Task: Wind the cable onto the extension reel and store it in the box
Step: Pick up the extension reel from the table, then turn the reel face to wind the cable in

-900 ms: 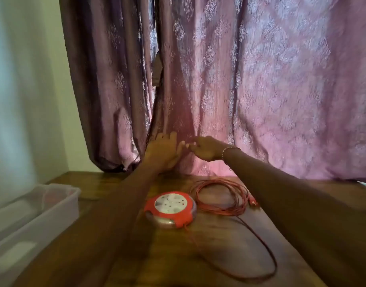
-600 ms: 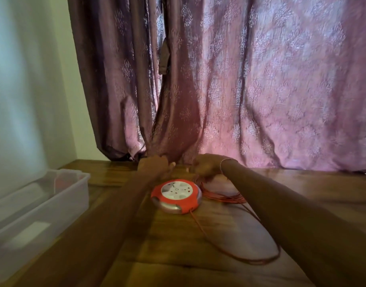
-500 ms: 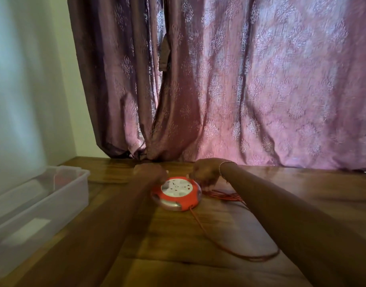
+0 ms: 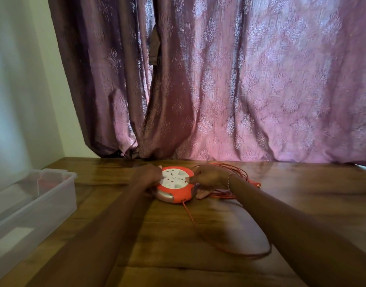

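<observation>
A round red extension reel (image 4: 175,188) with a white socket face lies flat on the wooden table (image 4: 157,235). My left hand (image 4: 148,175) grips its left rim. My right hand (image 4: 209,179) grips its right rim, thumb on top and fingers under the edge. The thin red cable (image 4: 229,235) leaves the reel's front, loops across the table to the right, and lies in loose coils behind my right wrist. Its red plug (image 4: 255,184) rests at the right of the coils.
A clear plastic box (image 4: 33,201) stands open at the table's left edge, beside a pale wall. A purple patterned curtain (image 4: 219,90) hangs right behind the table's far edge, just beyond the reel.
Both hands came down from the curtain to the table and closed on the reel's two sides. The view tilted down slightly.
</observation>
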`<state>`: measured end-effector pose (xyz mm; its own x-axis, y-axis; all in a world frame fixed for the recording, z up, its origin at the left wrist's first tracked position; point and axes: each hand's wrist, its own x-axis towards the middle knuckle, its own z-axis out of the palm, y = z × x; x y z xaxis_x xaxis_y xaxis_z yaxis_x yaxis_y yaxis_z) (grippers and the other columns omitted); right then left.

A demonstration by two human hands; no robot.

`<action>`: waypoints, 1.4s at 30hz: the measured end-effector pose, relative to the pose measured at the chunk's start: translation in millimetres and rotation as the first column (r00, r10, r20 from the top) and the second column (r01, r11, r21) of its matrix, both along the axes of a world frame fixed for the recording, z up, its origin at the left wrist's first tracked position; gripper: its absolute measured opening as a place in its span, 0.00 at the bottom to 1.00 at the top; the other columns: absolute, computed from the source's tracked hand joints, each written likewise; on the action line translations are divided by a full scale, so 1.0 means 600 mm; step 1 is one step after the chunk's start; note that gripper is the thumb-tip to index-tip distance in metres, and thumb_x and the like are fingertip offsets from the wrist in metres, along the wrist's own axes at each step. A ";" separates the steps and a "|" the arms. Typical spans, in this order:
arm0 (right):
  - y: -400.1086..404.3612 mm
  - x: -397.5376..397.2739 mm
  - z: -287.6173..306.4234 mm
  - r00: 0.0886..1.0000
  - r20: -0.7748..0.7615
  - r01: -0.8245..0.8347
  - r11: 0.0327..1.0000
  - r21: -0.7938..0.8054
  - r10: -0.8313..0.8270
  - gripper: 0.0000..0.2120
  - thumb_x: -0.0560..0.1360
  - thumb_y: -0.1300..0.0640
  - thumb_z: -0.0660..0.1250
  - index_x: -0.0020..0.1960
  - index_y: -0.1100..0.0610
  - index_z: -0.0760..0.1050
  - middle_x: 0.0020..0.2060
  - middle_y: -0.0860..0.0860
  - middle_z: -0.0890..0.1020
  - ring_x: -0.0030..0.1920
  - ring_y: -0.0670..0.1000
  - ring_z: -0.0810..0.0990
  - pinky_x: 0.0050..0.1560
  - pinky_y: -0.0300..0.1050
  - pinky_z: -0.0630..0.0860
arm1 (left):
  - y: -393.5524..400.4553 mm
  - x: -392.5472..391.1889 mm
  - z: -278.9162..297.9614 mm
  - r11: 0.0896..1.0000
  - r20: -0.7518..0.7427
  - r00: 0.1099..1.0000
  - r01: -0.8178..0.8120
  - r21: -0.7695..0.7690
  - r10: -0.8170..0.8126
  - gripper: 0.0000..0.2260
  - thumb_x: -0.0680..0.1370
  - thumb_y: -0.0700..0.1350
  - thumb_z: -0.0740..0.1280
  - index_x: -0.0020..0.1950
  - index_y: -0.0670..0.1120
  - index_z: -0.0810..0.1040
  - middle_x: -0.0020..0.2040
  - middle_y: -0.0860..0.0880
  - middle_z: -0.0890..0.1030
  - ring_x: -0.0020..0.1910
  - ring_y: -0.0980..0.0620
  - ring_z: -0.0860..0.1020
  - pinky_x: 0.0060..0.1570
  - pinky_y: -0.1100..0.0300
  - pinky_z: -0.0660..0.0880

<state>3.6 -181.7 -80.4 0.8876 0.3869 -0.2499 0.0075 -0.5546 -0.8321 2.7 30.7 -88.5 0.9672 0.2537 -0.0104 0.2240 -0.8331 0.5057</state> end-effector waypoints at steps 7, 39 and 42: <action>-0.041 0.007 0.011 0.973 0.127 0.162 0.963 0.215 -0.192 0.14 0.76 0.51 0.73 0.44 0.62 0.79 0.33 0.58 0.85 0.31 0.52 0.84 0.35 0.45 0.83 | -0.032 0.034 0.020 0.968 0.407 0.911 0.042 -0.248 0.064 0.21 0.86 0.56 0.57 0.66 0.41 0.77 0.68 0.35 0.79 0.68 0.34 0.76 0.66 0.46 0.71; -0.127 0.000 0.122 0.954 0.135 0.149 0.816 0.559 -0.266 0.25 0.73 0.54 0.76 0.65 0.58 0.70 0.45 0.66 0.85 0.42 0.67 0.86 0.38 0.52 0.83 | -0.119 0.074 0.119 0.829 0.809 0.572 0.382 -0.407 0.133 0.16 0.81 0.61 0.57 0.39 0.55 0.75 0.40 0.52 0.82 0.44 0.47 0.81 0.48 0.44 0.79; -0.129 0.009 0.124 0.941 0.195 0.148 0.854 0.498 -0.277 0.26 0.72 0.50 0.76 0.64 0.57 0.70 0.43 0.63 0.86 0.40 0.63 0.86 0.39 0.50 0.83 | -0.119 0.080 0.119 0.815 0.808 0.572 0.397 -0.423 0.140 0.17 0.81 0.61 0.58 0.39 0.53 0.76 0.39 0.50 0.82 0.44 0.44 0.82 0.49 0.43 0.79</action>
